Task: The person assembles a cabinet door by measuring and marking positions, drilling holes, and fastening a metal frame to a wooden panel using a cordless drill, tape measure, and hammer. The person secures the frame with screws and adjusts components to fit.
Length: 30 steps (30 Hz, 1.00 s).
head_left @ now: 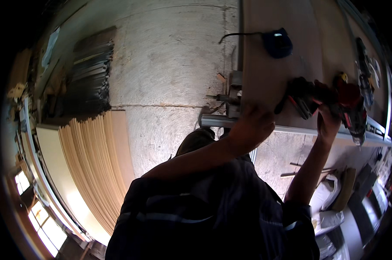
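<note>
Right hand [329, 120] held cordless drill [348, 97] over counter [259, 71] edge, fingers wrapped round handle. Left hand [253, 124] near same edge, fingers curled; couldn't tell if pinching. Likely needed firm wrist, chuck [358, 138] clear of fingers.

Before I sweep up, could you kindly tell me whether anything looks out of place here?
Slightly: a small brown scrap lies loose on the concrete floor beside the workbench, and thin dark strips lie at differing angles on the floor behind the right forearm, unlike the tidily stacked panels at left. I see no spill.
</note>
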### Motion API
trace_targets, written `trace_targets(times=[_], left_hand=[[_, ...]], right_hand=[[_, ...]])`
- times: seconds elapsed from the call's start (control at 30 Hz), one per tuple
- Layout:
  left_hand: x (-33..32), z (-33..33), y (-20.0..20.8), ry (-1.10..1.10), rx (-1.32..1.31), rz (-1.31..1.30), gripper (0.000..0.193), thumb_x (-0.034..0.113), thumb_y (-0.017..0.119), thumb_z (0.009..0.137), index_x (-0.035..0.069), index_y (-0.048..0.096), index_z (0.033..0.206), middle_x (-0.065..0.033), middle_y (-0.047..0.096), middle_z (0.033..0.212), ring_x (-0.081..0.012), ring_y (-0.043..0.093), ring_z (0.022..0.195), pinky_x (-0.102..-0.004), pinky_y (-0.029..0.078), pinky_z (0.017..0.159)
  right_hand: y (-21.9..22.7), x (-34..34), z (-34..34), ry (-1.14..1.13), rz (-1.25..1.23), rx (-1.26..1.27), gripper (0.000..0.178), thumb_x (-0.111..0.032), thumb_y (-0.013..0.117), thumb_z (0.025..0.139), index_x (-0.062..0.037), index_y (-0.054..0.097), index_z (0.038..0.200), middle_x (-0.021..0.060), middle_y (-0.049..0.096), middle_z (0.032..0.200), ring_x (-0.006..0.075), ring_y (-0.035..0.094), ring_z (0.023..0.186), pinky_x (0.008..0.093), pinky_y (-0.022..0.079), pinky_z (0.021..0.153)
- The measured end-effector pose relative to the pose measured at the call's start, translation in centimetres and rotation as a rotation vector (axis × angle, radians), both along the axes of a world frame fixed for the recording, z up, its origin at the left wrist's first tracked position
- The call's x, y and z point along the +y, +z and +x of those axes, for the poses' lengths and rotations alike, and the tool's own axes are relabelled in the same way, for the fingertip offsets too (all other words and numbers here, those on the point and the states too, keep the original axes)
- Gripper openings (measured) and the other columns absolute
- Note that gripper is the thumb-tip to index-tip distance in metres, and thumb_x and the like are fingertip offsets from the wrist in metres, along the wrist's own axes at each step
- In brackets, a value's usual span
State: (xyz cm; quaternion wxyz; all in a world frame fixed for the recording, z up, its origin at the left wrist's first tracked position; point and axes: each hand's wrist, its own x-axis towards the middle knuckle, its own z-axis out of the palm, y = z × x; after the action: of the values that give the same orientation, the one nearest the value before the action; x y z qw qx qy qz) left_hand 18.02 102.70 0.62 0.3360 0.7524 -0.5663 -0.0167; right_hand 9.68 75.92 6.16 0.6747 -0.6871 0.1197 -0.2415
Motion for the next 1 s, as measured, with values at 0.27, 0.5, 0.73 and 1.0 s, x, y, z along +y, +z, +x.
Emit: trace_targets(times=[0.27, 0.5, 0.73, 1.0], left_hand=[[-0.1, 0.5, 0.4, -0.03, -0.047, 0.032, 0.04, 0.014, 0.074, 0.073, 0.013, 0.069, 0.112, -0.0007, 0.063, 0.119, -0.0266, 0.054, 0.118, -0.0516, 0.042, 0.102], [-0.4, 0.6, 0.5, -0.035, -0.064, -0.026, 0.031, 0.014, 0.075, 0.077, 0.012, 0.071, 0.107, -0.0016, 0.062, 0.113, -0.0271, 0.054, 0.109, -0.05, 0.043, 0.098], [-0.7, 0.7, 0.3, -0.014, -0.058, -0.066, 0.02, 0.015, 0.075, 0.081, 0.012, 0.072, 0.101, -0.0014, 0.064, 0.106, -0.0281, 0.056, 0.104, -0.0489, 0.043, 0.097], [-0.2, 0.1, 0.1, 0.015, -0.085, -0.04, 0.02, 0.018, 0.078, 0.08, 0.013, 0.073, 0.099, 0.0, 0.065, 0.106, -0.0278, 0.057, 0.104, -0.0484, 0.043, 0.096]], right_hand=[[-1.1, 0.8, -4.4, -0.334, 0.012, -0.014, 0.03, 0.004, 0.066, 0.09, 0.0035, 0.062, 0.12, 0.0157, 0.07, 0.114, 0.0273, 0.065, 0.112, 0.0479, 0.045, 0.109], [-2.6, 6.8, -9.4, -0.477, 0.082, 0.187, 0.02, -0.01, 0.059, 0.101, 0.0057, 0.068, 0.109, 0.0101, 0.071, 0.088, 0.0175, 0.068, 0.082, 0.0332, 0.058, 0.077], [-5.2, 11.4, -6.3, -0.565, 0.073, 0.403, 0.018, -0.012, 0.067, 0.097, 0.0053, 0.07, 0.103, 0.0103, 0.075, 0.085, 0.0144, 0.071, 0.075, 0.0278, 0.057, 0.067], [-5.7, 11.7, -6.1, -0.587, 0.107, 0.369, 0.013, -0.009, 0.072, 0.094, 0.0035, 0.073, 0.092, 0.0088, 0.076, 0.081, 0.0134, 0.071, 0.075, 0.0288, 0.057, 0.07]])
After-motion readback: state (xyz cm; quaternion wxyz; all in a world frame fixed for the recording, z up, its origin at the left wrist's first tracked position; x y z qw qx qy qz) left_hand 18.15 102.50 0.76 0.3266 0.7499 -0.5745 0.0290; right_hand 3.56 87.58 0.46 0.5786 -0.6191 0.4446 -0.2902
